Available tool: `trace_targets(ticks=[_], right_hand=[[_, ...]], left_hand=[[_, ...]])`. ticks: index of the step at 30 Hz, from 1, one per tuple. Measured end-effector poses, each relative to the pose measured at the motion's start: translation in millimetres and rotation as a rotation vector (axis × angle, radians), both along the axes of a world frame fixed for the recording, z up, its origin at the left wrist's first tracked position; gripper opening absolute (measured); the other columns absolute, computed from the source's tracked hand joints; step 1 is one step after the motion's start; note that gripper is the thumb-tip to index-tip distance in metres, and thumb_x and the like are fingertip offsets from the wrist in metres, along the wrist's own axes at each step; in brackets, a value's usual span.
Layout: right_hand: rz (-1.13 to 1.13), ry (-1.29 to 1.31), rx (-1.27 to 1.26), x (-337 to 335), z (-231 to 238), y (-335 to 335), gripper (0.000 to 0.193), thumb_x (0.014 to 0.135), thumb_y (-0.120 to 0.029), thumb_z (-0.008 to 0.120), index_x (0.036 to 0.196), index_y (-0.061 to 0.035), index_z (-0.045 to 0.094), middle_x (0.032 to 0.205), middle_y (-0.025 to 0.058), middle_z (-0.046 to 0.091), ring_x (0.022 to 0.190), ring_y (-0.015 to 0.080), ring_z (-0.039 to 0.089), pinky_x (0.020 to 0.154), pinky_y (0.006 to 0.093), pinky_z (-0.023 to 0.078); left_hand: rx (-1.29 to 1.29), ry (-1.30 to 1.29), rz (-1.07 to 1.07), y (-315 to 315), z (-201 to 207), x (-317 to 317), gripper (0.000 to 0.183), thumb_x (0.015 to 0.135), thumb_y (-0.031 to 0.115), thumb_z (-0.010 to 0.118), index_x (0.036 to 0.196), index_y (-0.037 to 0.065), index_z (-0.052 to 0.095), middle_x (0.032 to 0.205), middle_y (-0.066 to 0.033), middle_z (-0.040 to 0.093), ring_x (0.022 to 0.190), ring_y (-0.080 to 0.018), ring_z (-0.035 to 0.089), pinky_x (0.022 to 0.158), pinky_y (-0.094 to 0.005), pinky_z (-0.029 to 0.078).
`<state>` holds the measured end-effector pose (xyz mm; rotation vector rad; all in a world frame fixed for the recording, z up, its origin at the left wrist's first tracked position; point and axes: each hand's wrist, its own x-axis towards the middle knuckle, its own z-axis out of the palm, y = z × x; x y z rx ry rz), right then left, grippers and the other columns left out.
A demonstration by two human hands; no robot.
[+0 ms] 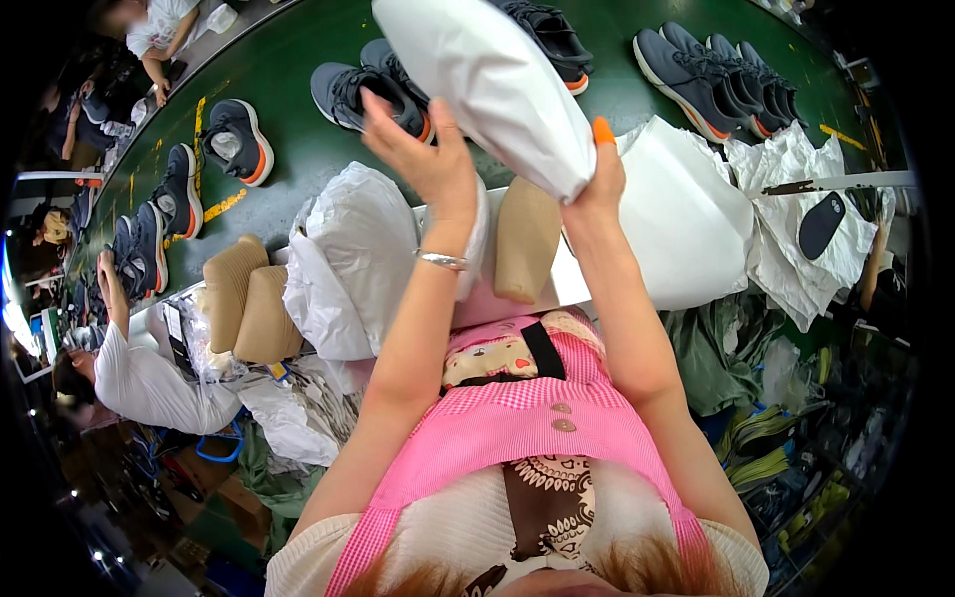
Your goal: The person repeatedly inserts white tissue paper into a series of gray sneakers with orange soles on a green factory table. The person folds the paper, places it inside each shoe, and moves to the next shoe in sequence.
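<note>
My right hand [599,171] grips the lower end of a long, smooth white paper bundle [487,85], which slants up and left over the green work surface. An orange cover sits on its thumb. Whatever lies inside the bundle is hidden. My left hand [423,149] is raised just left of the bundle with its fingers apart and nothing in them. Behind it stand dark grey sneakers [343,95] with orange heel parts. Between my forearms, close to my pink apron, is a tan rounded piece [527,239].
Crumpled white paper [348,259] lies left, white sheets [686,219] right. A dark insole [822,226] rests on paper at far right. More sneakers [696,80] line the green surface [288,60]. Tan ribbed pieces [269,313] sit left, near a co-worker in white [149,378].
</note>
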<state>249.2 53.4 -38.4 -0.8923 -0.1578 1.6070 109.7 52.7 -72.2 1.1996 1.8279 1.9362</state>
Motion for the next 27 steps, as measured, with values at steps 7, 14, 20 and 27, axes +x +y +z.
trace_targets(ticks=[7,14,20,27], right_hand=[[0.067,-0.063,-0.124,6,-9,-20,0.034,0.094,-0.028,0.048,0.115,-0.0012,0.052,0.109,0.0091,0.061,0.097,0.0213,0.061,0.082,0.0368,0.049],[0.128,-0.075,-0.095,20,-28,-13,0.043,0.09,-0.029,0.05,0.121,0.0005,0.047,0.114,0.0114,0.057,0.101,0.022,0.059,0.083,0.0359,0.048],[0.161,-0.033,-0.103,27,-51,-4,0.043,0.091,-0.028,0.048,0.126,-0.0028,0.046,0.117,0.0099,0.056,0.105,0.0243,0.057,0.088,0.0394,0.046],[0.219,0.162,-0.17,23,-47,-1,0.037,0.091,-0.028,0.046,0.124,-0.0102,0.05,0.114,0.0055,0.058,0.103,0.0239,0.057,0.087,0.0431,0.046]], left_hand=[[0.111,0.209,-0.007,37,25,-35,0.031,0.089,0.03,0.062,0.095,-0.001,0.062,0.087,-0.0078,0.062,0.078,-0.0188,0.058,0.072,-0.0293,0.046],[-0.054,-0.432,-0.429,33,42,-46,0.032,0.089,0.037,0.063,0.09,0.004,0.063,0.084,0.0013,0.062,0.075,-0.0074,0.055,0.068,-0.023,0.046],[-0.021,-0.137,-0.417,37,73,-34,0.035,0.089,0.038,0.061,0.098,0.004,0.061,0.094,-0.0027,0.063,0.082,-0.0119,0.058,0.073,-0.0264,0.048],[-0.102,-0.478,-0.435,18,53,-24,0.034,0.089,0.032,0.063,0.108,0.004,0.057,0.103,-0.0042,0.063,0.093,-0.0135,0.059,0.082,-0.028,0.049]])
